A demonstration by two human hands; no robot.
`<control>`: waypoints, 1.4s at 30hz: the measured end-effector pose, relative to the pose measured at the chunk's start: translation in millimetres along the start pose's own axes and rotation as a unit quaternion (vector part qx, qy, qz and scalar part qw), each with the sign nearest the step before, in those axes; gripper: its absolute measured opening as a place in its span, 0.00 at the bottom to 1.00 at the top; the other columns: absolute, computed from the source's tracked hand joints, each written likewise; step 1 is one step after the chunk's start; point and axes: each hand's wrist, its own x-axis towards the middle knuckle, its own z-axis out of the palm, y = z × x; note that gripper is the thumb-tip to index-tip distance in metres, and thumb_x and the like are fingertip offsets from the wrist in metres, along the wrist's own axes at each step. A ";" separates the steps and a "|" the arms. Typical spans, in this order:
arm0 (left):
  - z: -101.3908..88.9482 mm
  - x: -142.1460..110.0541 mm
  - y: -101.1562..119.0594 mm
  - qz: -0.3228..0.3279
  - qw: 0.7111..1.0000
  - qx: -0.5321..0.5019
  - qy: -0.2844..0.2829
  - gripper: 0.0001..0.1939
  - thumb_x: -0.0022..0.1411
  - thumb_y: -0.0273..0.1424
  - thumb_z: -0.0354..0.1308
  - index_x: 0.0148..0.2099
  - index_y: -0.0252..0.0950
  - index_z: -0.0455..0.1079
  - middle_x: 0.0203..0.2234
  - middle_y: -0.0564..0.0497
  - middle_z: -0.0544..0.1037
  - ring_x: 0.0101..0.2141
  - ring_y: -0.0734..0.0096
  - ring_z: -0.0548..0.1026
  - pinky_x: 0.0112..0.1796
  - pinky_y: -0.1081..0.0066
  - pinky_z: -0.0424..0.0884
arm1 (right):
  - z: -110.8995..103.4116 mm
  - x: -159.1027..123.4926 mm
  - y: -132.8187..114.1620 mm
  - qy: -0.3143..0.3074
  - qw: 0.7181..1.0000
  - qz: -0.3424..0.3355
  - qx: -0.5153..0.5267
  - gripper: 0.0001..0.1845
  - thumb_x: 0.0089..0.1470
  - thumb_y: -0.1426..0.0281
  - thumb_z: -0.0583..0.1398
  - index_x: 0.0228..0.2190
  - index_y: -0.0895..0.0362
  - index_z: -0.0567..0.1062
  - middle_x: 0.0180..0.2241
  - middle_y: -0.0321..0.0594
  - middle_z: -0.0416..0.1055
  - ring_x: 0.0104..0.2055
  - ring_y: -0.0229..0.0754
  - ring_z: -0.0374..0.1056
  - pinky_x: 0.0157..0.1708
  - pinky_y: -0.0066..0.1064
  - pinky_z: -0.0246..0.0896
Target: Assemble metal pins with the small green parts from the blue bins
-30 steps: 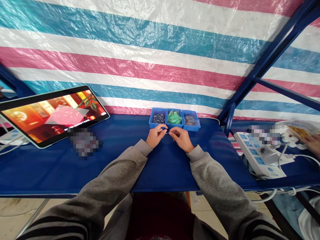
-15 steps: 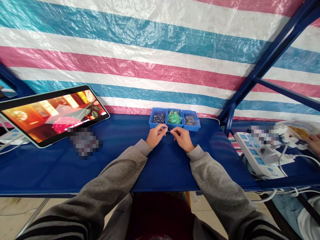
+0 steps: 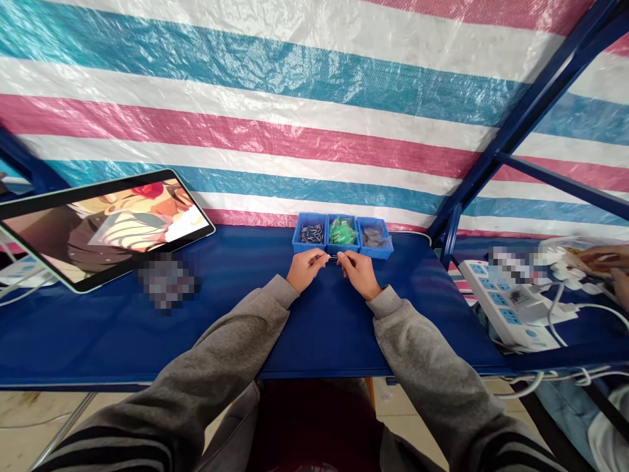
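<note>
My left hand (image 3: 305, 269) and my right hand (image 3: 361, 272) meet fingertip to fingertip just in front of three small blue boxes. Both are closed in a pinch on a small thin metal piece (image 3: 333, 257) that bridges the gap between them; its exact kind is too small to make out. The left box (image 3: 308, 248) holds many thin dark and silvery metal pieces, like screws. Green plastic pieces (image 3: 343, 231) fill the middle box. In the right box lie small greyish translucent pieces (image 3: 374, 236).
A tablet (image 3: 118, 223) with a video playing leans at the left, beside a blurred-out item (image 3: 167, 282). On the right are a white power strip (image 3: 508, 308) with cables and another person's hand (image 3: 607, 259) over a plastic bag. A blue metal frame (image 3: 521, 111) rises there.
My hands stay almost in place, with the small metal piece shifting slightly between the fingertips. At the far right, the other person's hand has reached further over the bag.
</note>
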 end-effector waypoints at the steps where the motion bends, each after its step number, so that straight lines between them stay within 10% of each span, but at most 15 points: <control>1: -0.3 0.1 -0.5 -0.001 1.000 0.000 -0.001 0.18 0.63 0.42 0.54 0.28 0.33 0.68 0.17 0.55 0.69 0.15 0.80 0.62 0.20 0.77 0.61 | 0.0 0.0 -0.6 0.002 1.000 0.000 0.010 0.22 0.59 0.52 0.54 0.24 0.55 0.70 0.16 0.31 0.63 0.18 0.36 0.63 0.24 0.29 0.58; 29: -2.7 0.9 -2.7 0.033 0.997 -0.005 0.062 0.17 0.59 0.44 0.61 0.36 0.33 0.78 0.20 0.51 0.76 0.16 0.78 0.65 0.20 0.74 0.63 | -0.2 -0.1 -1.9 -0.002 0.999 -0.014 0.029 0.15 0.57 0.57 0.56 0.29 0.56 0.72 0.20 0.33 0.67 0.18 0.36 0.62 0.24 0.30 0.60; 42: -1.6 4.1 -0.3 -0.062 0.985 -0.150 0.052 0.19 0.50 0.43 0.68 0.34 0.30 0.78 0.16 0.52 0.74 0.15 0.79 0.64 0.16 0.76 0.61 | 0.5 -0.3 -1.7 -0.009 1.000 -0.012 0.018 0.18 0.57 0.54 0.55 0.28 0.55 0.73 0.17 0.32 0.64 0.18 0.37 0.62 0.25 0.30 0.59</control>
